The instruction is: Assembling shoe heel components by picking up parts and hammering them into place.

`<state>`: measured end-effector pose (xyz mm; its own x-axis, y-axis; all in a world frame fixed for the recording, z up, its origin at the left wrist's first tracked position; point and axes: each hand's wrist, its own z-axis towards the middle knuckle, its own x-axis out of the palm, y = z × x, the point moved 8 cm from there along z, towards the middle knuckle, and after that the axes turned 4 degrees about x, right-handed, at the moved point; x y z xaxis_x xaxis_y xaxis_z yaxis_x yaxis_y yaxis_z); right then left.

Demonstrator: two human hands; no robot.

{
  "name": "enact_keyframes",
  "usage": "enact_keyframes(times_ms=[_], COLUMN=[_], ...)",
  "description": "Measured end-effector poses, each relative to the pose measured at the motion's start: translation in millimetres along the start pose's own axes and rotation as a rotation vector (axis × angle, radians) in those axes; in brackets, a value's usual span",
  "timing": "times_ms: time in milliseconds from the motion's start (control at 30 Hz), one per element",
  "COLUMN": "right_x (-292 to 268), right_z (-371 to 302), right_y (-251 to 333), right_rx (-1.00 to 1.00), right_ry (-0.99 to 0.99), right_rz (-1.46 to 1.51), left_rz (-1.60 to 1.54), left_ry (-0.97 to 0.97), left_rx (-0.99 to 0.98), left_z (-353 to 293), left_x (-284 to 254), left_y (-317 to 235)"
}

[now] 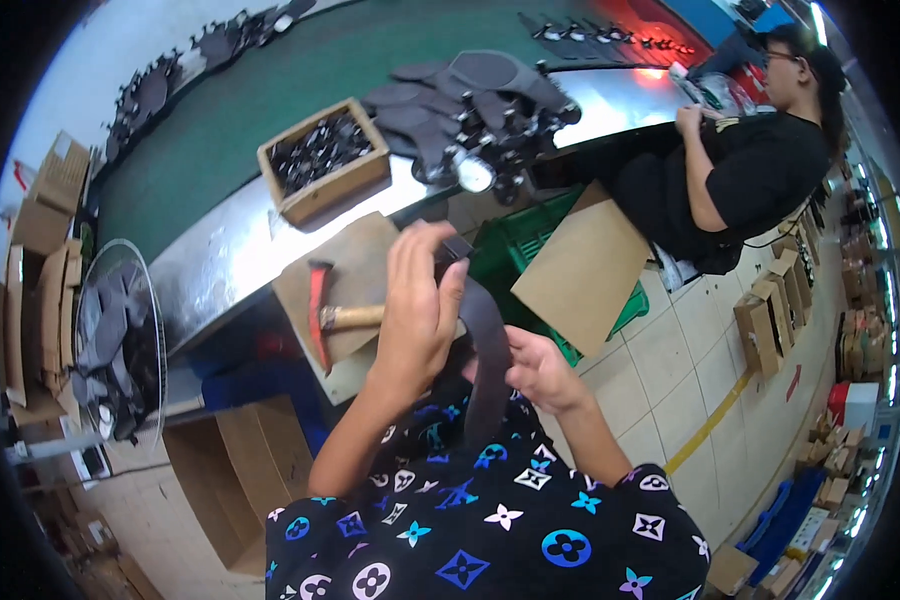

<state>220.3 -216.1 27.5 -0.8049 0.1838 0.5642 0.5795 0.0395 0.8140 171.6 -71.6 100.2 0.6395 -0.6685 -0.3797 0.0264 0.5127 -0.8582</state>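
My left hand (420, 305) is raised, with its thumb and fingers closed around the upper part of a dark grey, flat, curved strap-like piece (488, 355). A small black buckle-like part (457, 247) shows at the fingertips of that hand. Lower down, the fingers of my right hand (545, 370) pinch the right edge of the same piece, which hangs in front of my patterned shirt. To the left of my hands, a hammer (319, 315) with a red head and wooden handle lies on a tan board (365, 245). The handle's end is hidden behind my left hand.
A wooden box (295, 208) of small black parts stands on the metal-edged bench beside a pile of dark grey pieces (485, 85). Cardboard (585, 270) lies over a green crate (505, 240). A co-worker (750, 150) sits right. An open carton (235, 480) stands lower left.
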Motion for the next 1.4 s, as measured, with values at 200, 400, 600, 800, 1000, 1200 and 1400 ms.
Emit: enact_keyframes(times_ms=[200, 400, 600, 800, 1000, 1200, 1400], right_x=[-150, -267, -245, -15, 166, 67, -16], right_z=[-34, -10, 137, 125, 67, 140, 84], right_y=[37, 116, 241, 259, 168, 15, -20], right_rx=[-0.361, -0.595, -0.644, -1.319, -1.768, -0.685, -0.15], right_ry=[-0.642, -1.27, -0.952, -0.881, -0.064, -0.184, -0.509], right_rz=[-0.003, -1.231, -1.671, -1.945, -1.91, -1.612, -1.602], left_rz=[0.135, 0.242, 0.321, 0.553, 0.949, 0.32, -0.406], left_ry=[-0.03, -0.047, -0.027, -0.19, -0.399, -0.434, -0.563], left_rx=[0.066, -0.029, -0.01, 0.163, 0.346, -0.408, -0.256], left_z=[24, 9, 12, -3, -4, -70, -77], left_x=[17, -6, -26, -87, -129, -174, -138], left_y=[-7, 4, -6, -30, -85, -13, 57])
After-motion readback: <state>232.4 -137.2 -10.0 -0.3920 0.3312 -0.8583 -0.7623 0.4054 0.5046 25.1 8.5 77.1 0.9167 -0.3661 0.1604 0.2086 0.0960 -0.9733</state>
